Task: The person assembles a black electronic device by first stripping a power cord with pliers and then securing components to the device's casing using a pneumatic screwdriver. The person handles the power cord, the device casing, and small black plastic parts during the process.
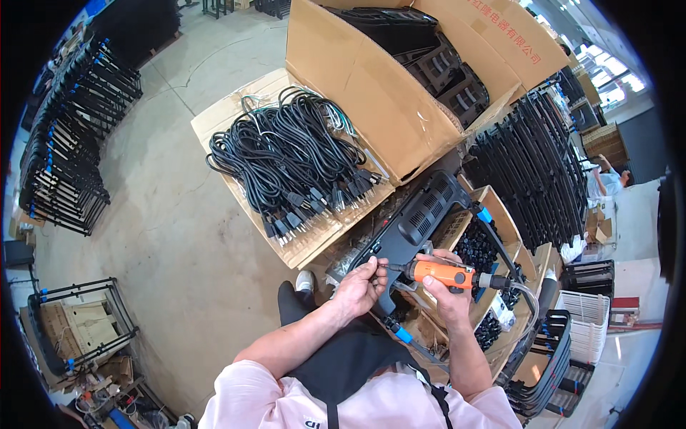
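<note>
A long black plastic housing with vent slots [421,214] lies tilted across small boxes in front of me. My left hand [359,286] pinches at its near end, fingers closed on the housing's edge right by the tool tip. My right hand [449,293] grips an orange powered screwdriver [439,272] held level, its bit pointing left at the housing. A hose and cable run from the tool's rear to the right.
A cardboard sheet holds several coiled black power cords [300,161]. A large open carton [400,79] holds black parts. Small boxes of black pieces [482,250] sit by the housing. Rows of black frames [536,164] stand right, more frames [71,136] left.
</note>
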{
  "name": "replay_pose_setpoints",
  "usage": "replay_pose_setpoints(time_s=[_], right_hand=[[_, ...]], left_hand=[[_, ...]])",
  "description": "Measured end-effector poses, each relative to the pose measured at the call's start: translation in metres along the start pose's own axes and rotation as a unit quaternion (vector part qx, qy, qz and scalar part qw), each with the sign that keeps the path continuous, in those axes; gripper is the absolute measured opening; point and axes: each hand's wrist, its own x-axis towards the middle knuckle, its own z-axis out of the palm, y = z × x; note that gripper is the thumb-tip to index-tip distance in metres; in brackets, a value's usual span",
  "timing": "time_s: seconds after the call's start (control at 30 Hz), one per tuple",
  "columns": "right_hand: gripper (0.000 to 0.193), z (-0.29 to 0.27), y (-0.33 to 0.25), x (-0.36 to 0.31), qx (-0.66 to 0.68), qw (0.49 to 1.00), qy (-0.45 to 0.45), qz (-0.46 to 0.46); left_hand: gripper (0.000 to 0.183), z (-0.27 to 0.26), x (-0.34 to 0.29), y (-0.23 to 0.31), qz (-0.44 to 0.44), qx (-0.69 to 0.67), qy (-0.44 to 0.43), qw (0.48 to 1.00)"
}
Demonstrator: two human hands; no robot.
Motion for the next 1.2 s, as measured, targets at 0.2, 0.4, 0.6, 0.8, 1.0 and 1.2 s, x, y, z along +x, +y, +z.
replay_pose_setpoints(time_s=[0.2, 0.4, 0.6, 0.8, 1.0, 1.2], right_hand=[[0.058, 0.002, -0.002, 0.0, -0.007, 1.0, -0.006, 0.008], [0.056, 0.016, 0.013, -0.003, -0.072, 0.997, -0.008, -0.028], [0.056, 0.026, 0.033, 0.004, -0.065, 0.997, -0.002, -0.031], [0.055, 0.037, 0.031, 0.009, -0.095, 0.995, -0.008, -0.019], [0.041, 0.046, 0.031, 0.018, -0.166, 0.985, -0.04, -0.029], [0.037, 0.053, 0.036, 0.025, -0.187, 0.981, -0.047, -0.037]], left_hand=[[0.033, 0.0, 0.001, 0.001, -0.014, -0.026, -0.029, 0.999], [0.032, 0.006, 0.003, -0.007, -0.009, -0.12, -0.068, 0.99], [0.027, -0.006, 0.01, -0.001, 0.013, -0.093, -0.06, 0.994], [0.028, -0.008, 0.014, 0.006, 0.005, -0.069, -0.028, 0.997], [0.026, -0.019, 0.012, 0.005, -0.031, -0.009, -0.019, 0.999], [0.03, -0.002, -0.008, 0.006, -0.077, 0.007, 0.015, 0.997]])
